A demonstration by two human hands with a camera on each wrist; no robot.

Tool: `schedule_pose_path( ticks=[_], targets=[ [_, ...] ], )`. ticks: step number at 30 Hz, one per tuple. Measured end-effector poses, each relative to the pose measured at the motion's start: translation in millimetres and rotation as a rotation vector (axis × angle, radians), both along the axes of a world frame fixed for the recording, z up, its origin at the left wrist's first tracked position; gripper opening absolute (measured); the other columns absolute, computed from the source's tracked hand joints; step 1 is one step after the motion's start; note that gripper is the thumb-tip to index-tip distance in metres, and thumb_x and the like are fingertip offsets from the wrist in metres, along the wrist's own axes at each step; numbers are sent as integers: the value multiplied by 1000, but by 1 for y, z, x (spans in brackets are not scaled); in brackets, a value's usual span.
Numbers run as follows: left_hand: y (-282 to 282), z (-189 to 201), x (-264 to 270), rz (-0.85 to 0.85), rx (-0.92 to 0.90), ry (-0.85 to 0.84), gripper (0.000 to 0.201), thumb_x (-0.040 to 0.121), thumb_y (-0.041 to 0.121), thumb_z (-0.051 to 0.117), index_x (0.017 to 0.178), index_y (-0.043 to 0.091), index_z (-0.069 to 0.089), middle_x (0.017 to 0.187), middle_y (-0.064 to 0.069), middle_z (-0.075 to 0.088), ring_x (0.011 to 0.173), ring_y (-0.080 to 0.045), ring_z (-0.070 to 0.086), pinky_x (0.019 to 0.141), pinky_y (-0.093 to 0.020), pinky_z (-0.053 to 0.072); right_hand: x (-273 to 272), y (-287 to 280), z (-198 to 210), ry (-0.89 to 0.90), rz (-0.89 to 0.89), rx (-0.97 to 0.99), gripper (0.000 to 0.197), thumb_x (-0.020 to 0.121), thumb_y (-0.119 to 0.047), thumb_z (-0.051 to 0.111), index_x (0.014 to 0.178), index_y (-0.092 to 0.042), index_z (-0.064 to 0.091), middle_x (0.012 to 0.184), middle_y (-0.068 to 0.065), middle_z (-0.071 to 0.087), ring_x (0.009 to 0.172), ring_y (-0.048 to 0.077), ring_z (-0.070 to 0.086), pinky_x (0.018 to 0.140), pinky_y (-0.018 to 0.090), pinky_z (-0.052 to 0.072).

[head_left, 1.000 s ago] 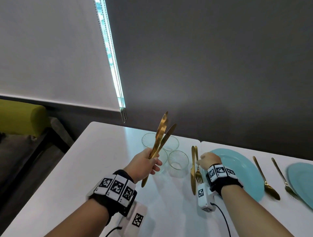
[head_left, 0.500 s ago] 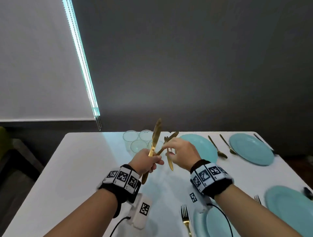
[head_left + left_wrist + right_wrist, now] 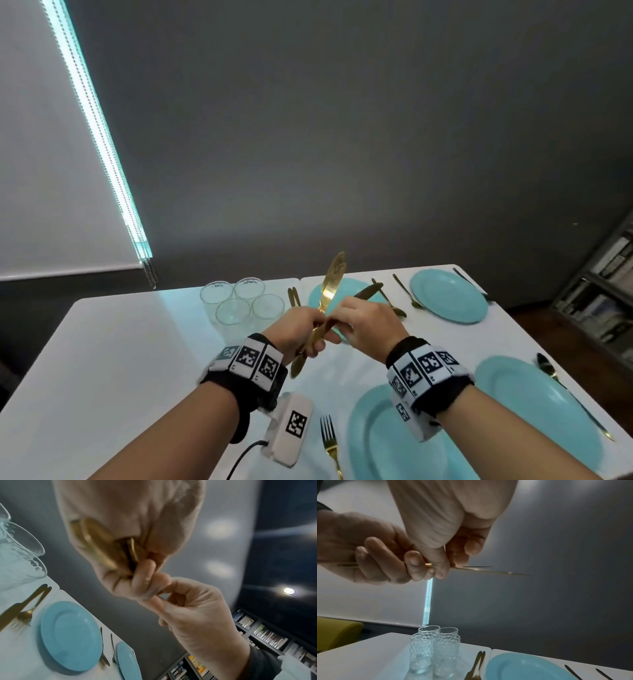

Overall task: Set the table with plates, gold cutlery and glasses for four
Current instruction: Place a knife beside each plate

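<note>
My left hand (image 3: 308, 337) is raised over the white table (image 3: 113, 359) and grips a small bundle of gold knives (image 3: 329, 286) by the handles, one blade pointing up. Their handle ends (image 3: 102, 547) show in its curled fingers in the left wrist view. My right hand (image 3: 344, 320) meets it from the right and pinches one gold knife (image 3: 368, 292) of the bundle, whose blade (image 3: 489, 570) slants away to the right. Four clear glasses (image 3: 241, 301) stand clustered behind the hands. Several teal plates lie around: far middle (image 3: 352, 287), far right (image 3: 448, 296), near right (image 3: 537, 414), near middle (image 3: 380, 442).
A gold fork (image 3: 329, 442) lies left of the near middle plate. A knife and fork (image 3: 476, 665) lie left of the far middle plate, and more cutlery (image 3: 406, 296) lies between the far plates. A bookshelf (image 3: 603, 294) stands at the right. The table's left half is bare.
My right hand left the cutlery by the far plate and came up to the left hand's bundle, where it now pinches one knife. The head view swung right, showing more plates.
</note>
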State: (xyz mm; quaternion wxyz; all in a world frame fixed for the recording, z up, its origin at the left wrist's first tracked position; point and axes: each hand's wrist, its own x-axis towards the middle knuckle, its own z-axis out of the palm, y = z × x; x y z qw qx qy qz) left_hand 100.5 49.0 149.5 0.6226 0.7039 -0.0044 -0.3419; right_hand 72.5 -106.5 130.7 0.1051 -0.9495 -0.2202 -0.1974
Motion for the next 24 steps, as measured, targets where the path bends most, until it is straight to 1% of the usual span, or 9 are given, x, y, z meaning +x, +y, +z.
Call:
schedule_pose_path(
  ticks=[2, 5, 7, 9, 11, 13, 15, 20, 24],
  targets=[
    [-17, -2, 7, 9, 13, -1, 31, 93, 6, 32, 87, -2, 62, 60, -6, 69, 40, -10, 44, 41, -19, 33, 8, -17, -5, -55, 6, -25, 24, 81, -25, 51, 72, -18, 73, 63, -5, 63, 45, 14, 57, 34, 23, 46],
    [-47, -7, 21, 44, 18, 15, 28, 95, 7, 32, 85, -1, 58, 62, -8, 69, 38, -10, 45, 39, -19, 34, 24, -50, -15, -84, 25, -101, 5, 69, -12, 72, 68, -16, 70, 60, -4, 61, 41, 15, 54, 33, 21, 43],
    [-70, -11, 32, 76, 13, 47, 20, 96, 8, 33, 89, 2, 51, 67, -11, 69, 37, -11, 46, 37, -20, 35, 35, -76, -22, -18, 5, -114, 18, 58, -7, 82, 65, -17, 68, 58, -5, 59, 39, 16, 52, 33, 17, 40],
    [-92, -15, 45, 94, 26, 63, 14, 98, 9, 33, 94, 3, 45, 71, -12, 66, 39, -12, 46, 38, -20, 36, 47, -105, -28, 33, -40, -80, 20, 57, -8, 83, 66, -21, 70, 61, -7, 61, 42, 15, 56, 36, 16, 40],
    [-112, -20, 60, 117, 55, 54, 15, 98, 10, 32, 101, 1, 44, 74, -11, 64, 46, -13, 47, 41, -20, 36, 60, -138, -36, 94, -189, 19, 11, 72, -14, 73, 78, -23, 74, 77, -7, 68, 63, 16, 66, 50, 19, 47],
    [-125, -25, 72, 138, 107, 28, 18, 99, 11, 31, 106, 1, 45, 77, -10, 63, 52, -14, 48, 46, -22, 37, 75, -172, -47, 284, -402, 116, 18, 88, -19, 58, 98, -23, 73, 100, -3, 68, 94, 20, 64, 76, 26, 49],
    [-132, -34, 82, 155, 153, 9, 20, 100, 12, 30, 105, 1, 46, 80, -8, 61, 57, -14, 50, 51, -23, 38, 89, -203, -58, 446, -595, 226, 20, 90, -21, 56, 103, -21, 72, 107, 3, 69, 102, 25, 60, 84, 29, 46],
    [-139, -56, 96, 221, 192, 13, 18, 101, 14, 32, 94, 6, 47, 80, -7, 60, 60, -15, 51, 54, -24, 41, 125, -252, -98, 741, -852, 232, 23, 90, -22, 59, 106, -13, 72, 110, 8, 69, 104, 27, 61, 81, 25, 46],
    [-141, -67, 106, 269, 223, 14, 16, 101, 15, 33, 101, 5, 46, 80, -7, 61, 60, -16, 52, 54, -24, 41, 154, -258, -129, 916, -986, 241, 29, 89, -22, 61, 110, -3, 65, 115, 12, 66, 106, 27, 62, 71, 24, 42]
  ],
)
